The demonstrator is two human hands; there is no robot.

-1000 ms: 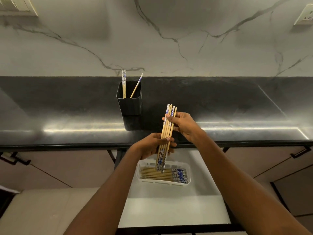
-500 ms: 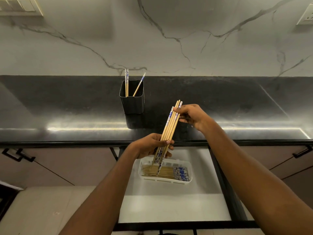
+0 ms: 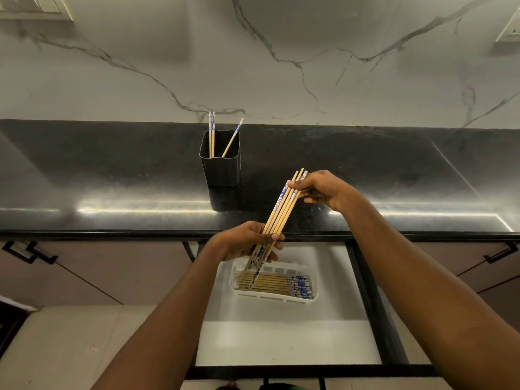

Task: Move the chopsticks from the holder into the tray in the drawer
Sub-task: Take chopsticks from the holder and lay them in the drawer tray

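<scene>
A bundle of wooden chopsticks [image 3: 278, 213] with blue-and-white ends slants over the counter edge. My left hand [image 3: 244, 242] grips its lower part and my right hand [image 3: 320, 188] pinches its upper end. Below, a white tray [image 3: 313, 298] in the open drawer [image 3: 281, 342] holds several chopsticks lying flat. The black square holder [image 3: 222, 164] stands on the counter behind, with three chopsticks [image 3: 212, 133] sticking up in it.
The dark stone counter [image 3: 394, 175] runs across the view with a marble wall behind. Closed cabinet fronts with black handles [image 3: 31, 253] flank the drawer. A wall socket [image 3: 509, 29] sits at the upper right.
The bundle has tilted from nearly upright to slanting right. My right hand slid up and right to its top end. My left hand kept its grip lower down.
</scene>
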